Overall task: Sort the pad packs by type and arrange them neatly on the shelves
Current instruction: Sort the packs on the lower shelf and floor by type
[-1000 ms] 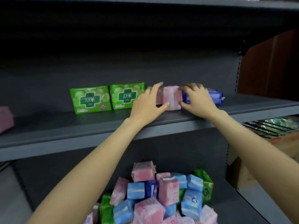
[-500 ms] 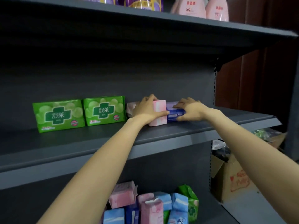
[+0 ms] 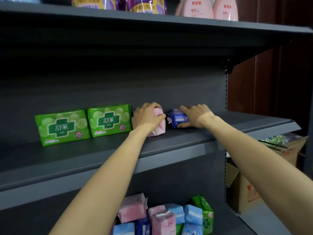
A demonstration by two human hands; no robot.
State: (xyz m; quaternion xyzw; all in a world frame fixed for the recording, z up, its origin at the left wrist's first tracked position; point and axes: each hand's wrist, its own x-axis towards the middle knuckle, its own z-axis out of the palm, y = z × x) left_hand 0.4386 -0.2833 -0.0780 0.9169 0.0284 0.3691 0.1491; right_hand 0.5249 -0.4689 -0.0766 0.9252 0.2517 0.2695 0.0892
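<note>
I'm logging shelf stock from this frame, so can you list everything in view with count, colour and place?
green pad packs: two, green, upright side by side on middle shelf, left
pink pad pack: one, pink, middle shelf, right of the green ones
blue pad pack: one, dark blue, middle shelf, right of pink
mixed pad packs: a pile, pink, blue, green, bottom shelf
pouches: several, purple and pink, top shelf
cardboard box: one, brown, right of the unit
left hand: grip on pink pack
right hand: grip on blue pack
</note>
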